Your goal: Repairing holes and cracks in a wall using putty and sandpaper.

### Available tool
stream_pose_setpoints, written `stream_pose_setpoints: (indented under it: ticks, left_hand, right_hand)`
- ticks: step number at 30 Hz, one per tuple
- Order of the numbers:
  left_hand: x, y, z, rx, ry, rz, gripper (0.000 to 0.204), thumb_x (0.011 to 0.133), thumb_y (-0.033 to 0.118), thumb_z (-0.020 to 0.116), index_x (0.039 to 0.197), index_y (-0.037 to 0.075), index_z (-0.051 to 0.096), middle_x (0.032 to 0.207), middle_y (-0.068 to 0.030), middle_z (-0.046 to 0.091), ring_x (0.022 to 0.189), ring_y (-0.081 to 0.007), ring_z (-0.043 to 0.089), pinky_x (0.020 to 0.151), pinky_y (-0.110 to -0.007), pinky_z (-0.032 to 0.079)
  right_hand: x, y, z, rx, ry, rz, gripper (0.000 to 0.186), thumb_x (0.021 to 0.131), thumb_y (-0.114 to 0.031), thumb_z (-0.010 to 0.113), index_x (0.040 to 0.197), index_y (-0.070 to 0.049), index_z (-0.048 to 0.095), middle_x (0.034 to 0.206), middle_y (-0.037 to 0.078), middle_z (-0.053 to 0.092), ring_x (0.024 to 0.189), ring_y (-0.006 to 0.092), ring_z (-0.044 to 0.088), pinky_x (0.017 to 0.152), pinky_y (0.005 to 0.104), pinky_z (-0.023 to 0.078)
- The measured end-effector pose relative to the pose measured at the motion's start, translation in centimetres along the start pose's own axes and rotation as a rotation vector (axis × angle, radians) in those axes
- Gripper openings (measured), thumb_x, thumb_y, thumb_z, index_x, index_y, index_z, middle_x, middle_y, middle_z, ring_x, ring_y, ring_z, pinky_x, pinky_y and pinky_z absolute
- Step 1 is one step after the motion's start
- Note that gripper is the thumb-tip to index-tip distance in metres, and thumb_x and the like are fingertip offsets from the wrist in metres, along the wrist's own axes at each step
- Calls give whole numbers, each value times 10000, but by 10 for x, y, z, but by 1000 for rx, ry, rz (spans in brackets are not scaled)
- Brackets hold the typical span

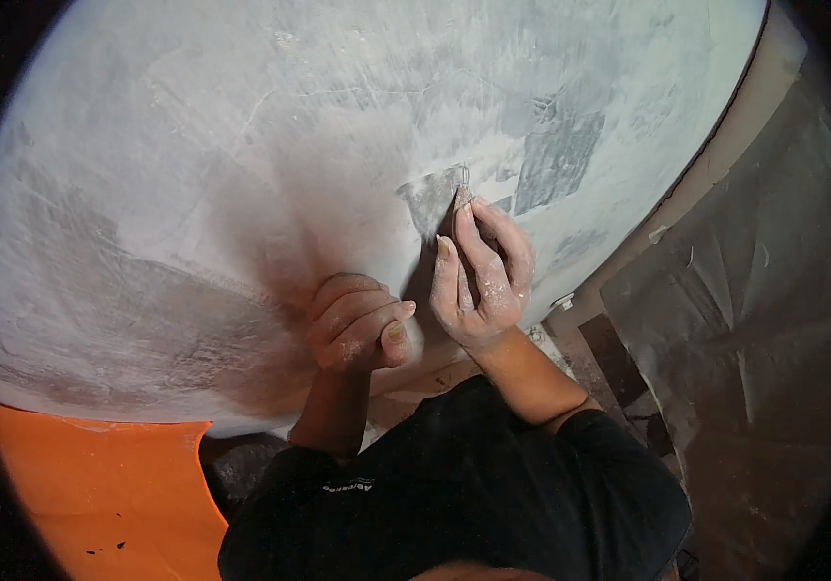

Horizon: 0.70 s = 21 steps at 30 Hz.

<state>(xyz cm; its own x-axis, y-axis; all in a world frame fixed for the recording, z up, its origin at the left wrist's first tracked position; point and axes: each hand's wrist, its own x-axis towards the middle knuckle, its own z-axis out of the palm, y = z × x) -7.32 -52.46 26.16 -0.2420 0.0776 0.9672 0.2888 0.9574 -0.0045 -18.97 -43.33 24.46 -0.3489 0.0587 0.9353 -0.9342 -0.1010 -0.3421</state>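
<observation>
A large curved, pale grey surface with chalky smears and darker patches fills the upper view. My right hand, dusted white, pinches a small thin wire loop at its fingertips, against a grey rectangular patch on the surface. My left hand is curled closed just to its left, close to the surface in shadow; whether anything is inside it is hidden.
An orange sheet lies at the lower left. A dark, creased sheet covers the right side, beside the surface's curved edge. My dark-shirted body fills the lower middle.
</observation>
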Motion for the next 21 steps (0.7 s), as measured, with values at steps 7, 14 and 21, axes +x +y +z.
stream_pose_setpoints:
  ticks: [7,14,21]
  left_hand:
    - [-2,-4,0,-4,18,44,156,850,107,565,731,62,656,689,-26,634,610,-195,622,590,-324,539]
    - [1,-5,-1,-61,35,48,118,826,80,572,749,63,659,694,-24,637,600,-193,626,583,-320,538]
    - [1,-6,-1,-53,10,50,85,786,52,589,765,74,668,705,-9,641,626,-194,627,595,-316,542]
  right_hand:
    - [13,6,-2,12,-47,-71,346,775,51,707,1120,56,678,1170,194,631,945,288,635,784,328,494]
    - [20,5,-11,-5,-90,-104,363,746,62,714,1108,45,692,1159,186,658,888,262,647,710,318,467]
    - [17,5,-17,-26,-155,-89,362,750,64,707,1111,41,693,1160,178,660,878,260,645,706,316,466]
